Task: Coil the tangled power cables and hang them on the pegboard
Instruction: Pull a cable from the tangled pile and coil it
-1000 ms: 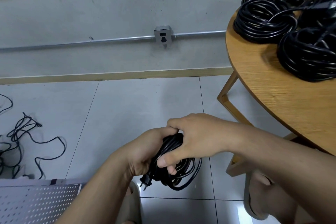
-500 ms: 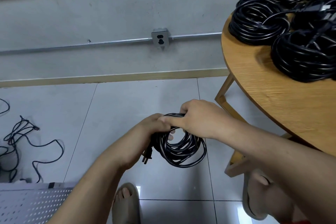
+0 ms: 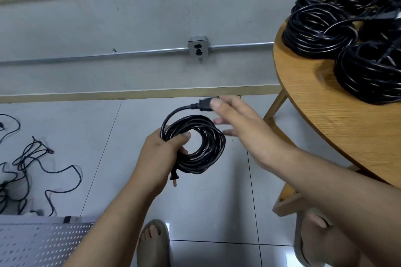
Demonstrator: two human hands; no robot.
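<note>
My left hand [image 3: 161, 154] grips the coiled power cable [image 3: 208, 154] on the ring's left side. The thumb lies across the top of the strands and the fingers [image 3: 184, 150] curl up through the hole in the middle. The bulk of the coil hangs to the right of them, above the tiled floor [image 3: 104, 136]. The cable's two-pin plug [image 3: 174, 178] dangles just below those fingers.

From the top of the coil one strand arcs up and right to the black connector [image 3: 205, 104]. My right hand [image 3: 240, 123] pinches it between thumb and forefinger. Its other fingers stretch out loosely just past the coil's upper right edge. The hand is blurred, so I cannot tell whether they touch the coil.

To the right of the right hand's fingers stands the round wooden desk [image 3: 325, 128], carrying several coiled black cables [image 3: 314, 30]. Well to the left of my left fingers, tangled cables [image 3: 34, 147] sprawl on the floor. The perforated pegboard [image 3: 32, 243] shows below them, at the lower left. A wall outlet [image 3: 198, 49] sits on the wall beyond both hands.
</note>
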